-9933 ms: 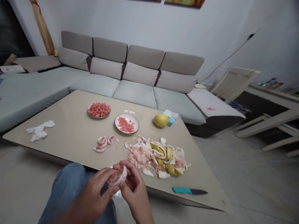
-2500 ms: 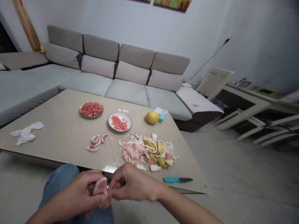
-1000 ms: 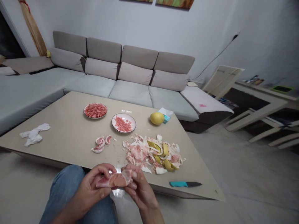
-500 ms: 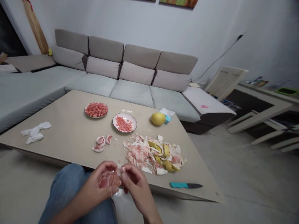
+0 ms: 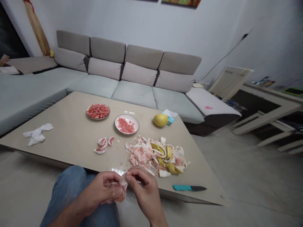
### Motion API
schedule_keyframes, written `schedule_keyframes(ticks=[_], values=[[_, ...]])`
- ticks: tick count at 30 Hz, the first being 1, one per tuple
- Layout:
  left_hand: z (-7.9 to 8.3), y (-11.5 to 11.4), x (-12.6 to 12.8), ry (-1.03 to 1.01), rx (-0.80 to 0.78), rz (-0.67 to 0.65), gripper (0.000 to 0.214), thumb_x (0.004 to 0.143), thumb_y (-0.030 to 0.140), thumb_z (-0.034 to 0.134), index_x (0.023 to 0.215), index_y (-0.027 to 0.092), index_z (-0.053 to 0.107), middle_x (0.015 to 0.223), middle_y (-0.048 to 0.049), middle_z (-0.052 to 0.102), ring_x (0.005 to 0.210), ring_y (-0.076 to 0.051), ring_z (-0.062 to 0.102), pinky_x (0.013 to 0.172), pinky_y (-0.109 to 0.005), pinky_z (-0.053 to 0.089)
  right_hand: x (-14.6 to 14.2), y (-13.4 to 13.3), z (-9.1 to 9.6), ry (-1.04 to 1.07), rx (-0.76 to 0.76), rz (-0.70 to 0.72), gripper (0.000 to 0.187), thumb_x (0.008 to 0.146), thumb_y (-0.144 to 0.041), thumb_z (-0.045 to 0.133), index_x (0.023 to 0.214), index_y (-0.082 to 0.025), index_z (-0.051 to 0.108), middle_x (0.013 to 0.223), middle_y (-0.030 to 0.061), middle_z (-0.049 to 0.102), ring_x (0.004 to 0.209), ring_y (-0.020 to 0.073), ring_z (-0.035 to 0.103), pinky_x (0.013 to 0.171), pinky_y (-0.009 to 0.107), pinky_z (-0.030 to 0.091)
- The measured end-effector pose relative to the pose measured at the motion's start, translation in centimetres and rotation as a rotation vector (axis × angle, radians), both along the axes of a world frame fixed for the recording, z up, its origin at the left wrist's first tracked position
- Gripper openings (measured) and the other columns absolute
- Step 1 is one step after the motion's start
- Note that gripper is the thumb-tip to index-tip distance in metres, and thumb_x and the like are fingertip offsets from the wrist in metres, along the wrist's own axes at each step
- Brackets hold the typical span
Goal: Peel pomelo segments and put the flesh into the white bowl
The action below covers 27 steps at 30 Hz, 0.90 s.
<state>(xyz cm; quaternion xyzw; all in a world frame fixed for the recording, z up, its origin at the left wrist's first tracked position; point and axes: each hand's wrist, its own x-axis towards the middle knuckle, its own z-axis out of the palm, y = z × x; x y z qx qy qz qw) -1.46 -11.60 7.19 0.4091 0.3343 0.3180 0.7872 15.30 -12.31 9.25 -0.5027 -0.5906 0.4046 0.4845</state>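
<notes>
My left hand (image 5: pixel 101 190) is closed round a pink pomelo segment (image 5: pixel 117 191) just in front of the low table's near edge, above my knee. My right hand (image 5: pixel 142 187) pinches a strip of whitish membrane (image 5: pixel 123 180) at the top of that segment. Both hands touch the fruit. Beyond them lies a heap of peel and membrane scraps (image 5: pixel 156 155). A few unpeeled segments (image 5: pixel 103 145) lie to its left.
On the beige table (image 5: pixel 68 132) stand a plate of fruit pieces (image 5: pixel 98 111) and a half-filled plate (image 5: pixel 127 124). A whole pomelo (image 5: pixel 161 120), a tissue pack (image 5: pixel 170 116), crumpled tissues (image 5: pixel 38 135) and a teal-handled knife (image 5: pixel 189 188) also lie there. A grey sofa (image 5: pixel 118 75) stands behind.
The segment went from spread open between both hands to tucked in my left hand. My right fingers moved to its top and now pinch a strip of membrane.
</notes>
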Motion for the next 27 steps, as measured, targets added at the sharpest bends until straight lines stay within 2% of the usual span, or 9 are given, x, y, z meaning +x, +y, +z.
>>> schedule_keyframes(ticks=[2, 5, 8, 11, 14, 19, 27], values=[[0.0, 0.1, -0.1, -0.05, -0.016, -0.022, 0.043, 0.063, 0.048, 0.079, 0.081, 0.012, 0.062, 0.065, -0.0011, 0.058, 0.054, -0.008, 0.044, 0.047, -0.02, 0.026, 0.2, 0.2, 0.0, -0.005, -0.001, -0.005, 0.014, 0.08, -0.027, 0.066, 0.069, -0.019, 0.067, 0.069, 0.0019, 0.065, 0.066, 0.0158, 0.057, 0.061, 0.025, 0.042], [-0.1, 0.2, -0.1, -0.09, -0.035, -0.04, 0.048, 0.062, 0.047, 0.08, 0.09, 0.014, 0.062, 0.074, -0.0031, 0.061, 0.059, -0.01, 0.049, 0.055, -0.022, 0.032, 0.4, 0.3, 0.0, -0.003, -0.048, 0.028, 0.016, 0.08, -0.031, 0.065, 0.07, -0.018, 0.067, 0.07, 0.0022, 0.064, 0.066, 0.0154, 0.056, 0.061, 0.025, 0.041], [-0.2, 0.4, 0.1, -0.092, 0.027, -0.044, 0.046, 0.068, 0.051, 0.075, 0.092, 0.014, 0.059, 0.075, -0.0026, 0.06, 0.066, -0.012, 0.051, 0.064, -0.024, 0.037, 0.3, 0.4, 0.1, 0.036, -0.121, 0.088, 0.021, 0.081, -0.036, 0.065, 0.072, -0.017, 0.066, 0.07, 0.0023, 0.063, 0.066, 0.0147, 0.055, 0.06, 0.024, 0.041], [-0.1, 0.6, 0.6, 0.005, 0.106, -0.052, 0.042, 0.071, 0.053, 0.07, 0.08, 0.016, 0.054, 0.063, 0.0034, 0.049, 0.059, -0.01, 0.042, 0.059, -0.023, 0.034, 0.0, 0.4, 0.2, 0.056, -0.156, 0.122, 0.024, 0.081, -0.038, 0.065, 0.072, -0.016, 0.066, 0.07, 0.0024, 0.062, 0.066, 0.0143, 0.055, 0.06, 0.023, 0.041], [0.0, 0.7, 0.8, 0.069, 0.119, -0.03, 0.041, 0.069, 0.05, 0.073, 0.077, 0.018, 0.049, 0.064, 0.0062, 0.04, 0.057, -0.008, 0.034, 0.054, -0.021, 0.029, -0.2, 0.5, 0.1, 0.117, -0.193, 0.12, 0.024, 0.081, -0.039, 0.066, 0.073, -0.016, 0.065, 0.068, 0.0014, 0.062, 0.063, 0.0134, 0.055, 0.059, 0.023, 0.042], [-0.2, 0.7, 0.5, -0.023, 0.14, -0.029, 0.04, 0.07, 0.044, 0.074, 0.084, 0.02, 0.046, 0.075, 0.0036, 0.047, 0.063, -0.008, 0.036, 0.058, -0.021, 0.029, -0.1, 0.7, -0.3, 0.281, -0.242, 0.083, 0.025, 0.08, -0.039, 0.067, 0.072, -0.016, 0.06, 0.057, -0.0027, 0.056, 0.05, 0.0097, 0.051, 0.05, 0.02, 0.04], [-0.8, 0.7, 0.2, -0.111, 0.18, -0.016, 0.042, 0.074, 0.053, 0.068, 0.086, 0.02, 0.044, 0.073, 0.0017, 0.05, 0.058, -0.008, 0.031, 0.051, -0.02, 0.024, 0.1, 1.2, -0.5, 0.292, -0.205, 0.041, 0.026, 0.079, -0.04, 0.068, 0.074, -0.016, 0.06, 0.05, -0.0044, 0.054, 0.045, 0.009, 0.052, 0.047, 0.019, 0.041]])
